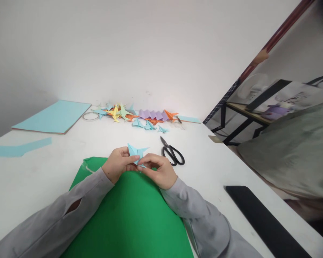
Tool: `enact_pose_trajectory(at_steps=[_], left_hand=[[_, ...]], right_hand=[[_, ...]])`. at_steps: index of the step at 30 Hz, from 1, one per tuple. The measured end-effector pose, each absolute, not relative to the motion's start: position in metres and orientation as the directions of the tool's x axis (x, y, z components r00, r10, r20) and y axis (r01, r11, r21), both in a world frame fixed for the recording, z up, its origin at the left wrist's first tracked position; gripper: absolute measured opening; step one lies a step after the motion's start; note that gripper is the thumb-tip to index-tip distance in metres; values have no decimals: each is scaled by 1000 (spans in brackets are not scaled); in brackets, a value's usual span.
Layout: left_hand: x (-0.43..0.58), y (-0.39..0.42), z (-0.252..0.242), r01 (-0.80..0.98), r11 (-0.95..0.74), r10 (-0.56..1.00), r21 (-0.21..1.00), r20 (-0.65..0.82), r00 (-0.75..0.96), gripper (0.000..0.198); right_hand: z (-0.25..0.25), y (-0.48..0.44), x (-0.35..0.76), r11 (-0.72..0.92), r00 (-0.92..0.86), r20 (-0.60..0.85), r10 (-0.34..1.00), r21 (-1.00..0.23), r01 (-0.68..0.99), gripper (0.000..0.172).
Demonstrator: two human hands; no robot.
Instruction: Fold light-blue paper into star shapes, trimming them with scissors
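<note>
A small light-blue folded paper figure (134, 152) with pointed tips is held between my two hands, above the far edge of a green sheet (126, 215). My left hand (118, 163) pinches its left side, thumb on top. From the right, my right hand (158, 169) grips the lower right part between thumb and fingers, which partly cover it. Just beyond my right hand lies a pair of black-handled scissors (173, 152), blades pointing away. Farther back on the white table, several small light-blue folded paper pieces (150, 125) sit in a loose row.
Folded paper figures (118, 113) in several colours and a purple pleated strip (152, 114) lie along the wall. Light-blue sheets (54, 116) and a cut strip (24, 147) are at left. A long black object (261, 218) lies at right, near a shelf (247, 114) and bed.
</note>
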State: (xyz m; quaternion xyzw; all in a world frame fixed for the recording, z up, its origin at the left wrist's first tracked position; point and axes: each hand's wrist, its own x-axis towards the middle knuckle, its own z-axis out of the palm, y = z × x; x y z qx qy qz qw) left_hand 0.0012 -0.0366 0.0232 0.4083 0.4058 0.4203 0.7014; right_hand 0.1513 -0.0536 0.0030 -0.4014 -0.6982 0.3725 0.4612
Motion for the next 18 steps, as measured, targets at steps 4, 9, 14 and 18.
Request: enact_pose_trajectory(at_steps=[4,9,14,18], left_hand=[[0,-36,25,-258,324,923,910,-244,299,30],[-1,-37,27,-243,318,917,917,-231,325,30],[-2,-36,26,-203,312,915,928,-235,329,28],[-1,-37,24,-195,316,908,929,-236,345,28]], right_hand=[[2,-51,151,388,-167,359,918,-901,195,10],[1,-48,152,337,-86,330,940,-936,97,16],[4,-47,153,193,-74,192,979,-981,-1,24],[5,-47,151,132,-49,134,990,-990,-43,28]])
